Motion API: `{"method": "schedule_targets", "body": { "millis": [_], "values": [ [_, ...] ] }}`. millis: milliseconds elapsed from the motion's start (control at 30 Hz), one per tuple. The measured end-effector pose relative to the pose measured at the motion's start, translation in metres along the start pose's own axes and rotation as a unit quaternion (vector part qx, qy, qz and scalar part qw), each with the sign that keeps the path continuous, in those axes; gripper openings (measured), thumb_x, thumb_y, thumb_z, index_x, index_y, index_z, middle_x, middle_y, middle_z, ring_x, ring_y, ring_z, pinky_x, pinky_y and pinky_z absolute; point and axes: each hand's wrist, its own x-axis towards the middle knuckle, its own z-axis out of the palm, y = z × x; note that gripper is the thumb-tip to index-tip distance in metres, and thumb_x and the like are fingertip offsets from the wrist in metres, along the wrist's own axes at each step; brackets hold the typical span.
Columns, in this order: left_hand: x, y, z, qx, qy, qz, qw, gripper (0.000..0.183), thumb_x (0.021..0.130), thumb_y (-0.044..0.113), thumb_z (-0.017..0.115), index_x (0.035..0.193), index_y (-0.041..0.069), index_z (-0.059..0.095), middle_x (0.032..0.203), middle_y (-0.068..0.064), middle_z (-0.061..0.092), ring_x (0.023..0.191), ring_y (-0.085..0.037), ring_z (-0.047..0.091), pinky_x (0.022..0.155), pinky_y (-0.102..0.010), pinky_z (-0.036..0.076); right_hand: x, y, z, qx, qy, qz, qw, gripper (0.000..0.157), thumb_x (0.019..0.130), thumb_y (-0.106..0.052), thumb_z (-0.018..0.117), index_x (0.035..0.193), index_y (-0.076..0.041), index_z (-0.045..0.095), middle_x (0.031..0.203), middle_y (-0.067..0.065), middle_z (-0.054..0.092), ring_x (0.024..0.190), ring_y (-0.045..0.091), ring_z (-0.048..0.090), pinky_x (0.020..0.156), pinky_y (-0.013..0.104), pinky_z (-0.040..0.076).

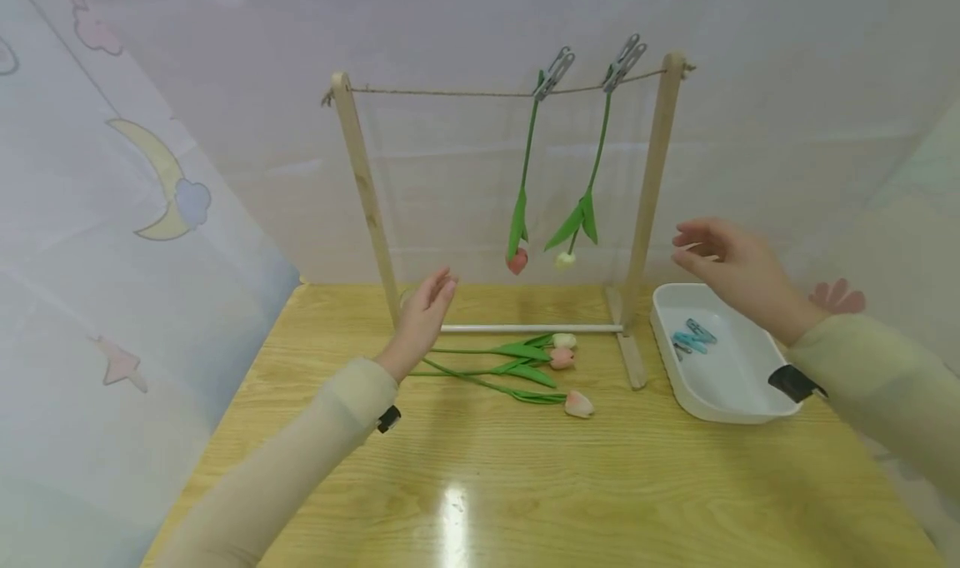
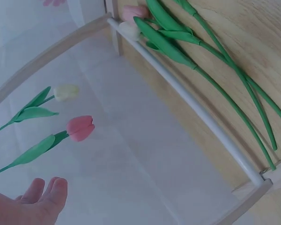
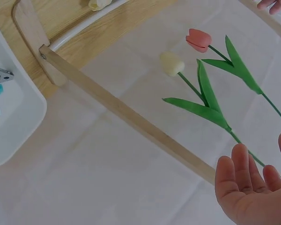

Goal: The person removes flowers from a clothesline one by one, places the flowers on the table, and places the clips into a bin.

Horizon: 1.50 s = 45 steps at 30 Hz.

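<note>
My left hand (image 1: 422, 316) hovers over the stems beside the rack's left post, fingers loosely bent, holding nothing. To the right of the other post, my right hand (image 1: 738, 270) hangs above the white basket (image 1: 738, 414), its fingers relaxed and nothing in them. A red tulip (image 1: 517, 260) and a pale yellow tulip (image 1: 566, 260) hang head down from the string (image 1: 442, 93). Metal clothespins (image 1: 555, 74) grip their stems there. Several more tulips, among them a pale pink tulip (image 1: 579, 404), lie on the table by the rack's white bar (image 1: 532, 329).
The wooden rack has a left post (image 1: 363, 185) and a right post (image 1: 654, 176). Inside the basket lie a blue clothespin (image 1: 690, 342) and metal ones (image 1: 701, 331). A pale cloth (image 1: 450, 18) hangs behind the wooden table (image 1: 570, 493).
</note>
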Motion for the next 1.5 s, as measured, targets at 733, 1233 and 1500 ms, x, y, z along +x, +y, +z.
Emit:
{"method": "schedule_targets", "body": {
  "millis": [733,1233,1500],
  "values": [
    [0.02,0.029,-0.011,0.051,-0.022,0.041,0.9976,0.05,0.107,0.024,0.039,0.148,-0.003,0.031,0.147,-0.019,0.043,0.136,-0.031,0.039,0.112,-0.042,0.033,0.008,-0.034,-0.005,-0.028,0.007,-0.04,0.999,0.039,0.098,-0.013,0.059,0.132,0.005,0.051,0.123,0.022,0.057,0.101,0.014,0.055,0.075,0.008,0.038],
    [0.04,0.044,-0.013,0.077,-0.033,0.038,0.9958,0.052,0.107,0.026,0.04,0.149,-0.002,0.031,0.149,-0.018,0.04,0.137,-0.029,0.037,0.113,-0.04,0.032,0.03,-0.071,-0.009,-0.054,0.006,-0.089,0.995,0.044,0.094,-0.005,0.062,0.135,0.006,0.049,0.13,0.024,0.054,0.11,0.037,0.055,0.085,0.042,0.046],
    [0.049,0.049,-0.009,0.094,-0.039,0.047,0.9937,0.052,0.106,0.027,0.041,0.149,-0.001,0.031,0.148,-0.016,0.042,0.135,-0.028,0.04,0.113,-0.038,0.032,0.041,-0.088,-0.016,-0.072,-0.014,-0.088,0.993,0.051,0.096,-0.01,0.061,0.141,0.007,0.043,0.142,0.027,0.045,0.131,0.043,0.039,0.102,0.061,0.036]
  ]
}}
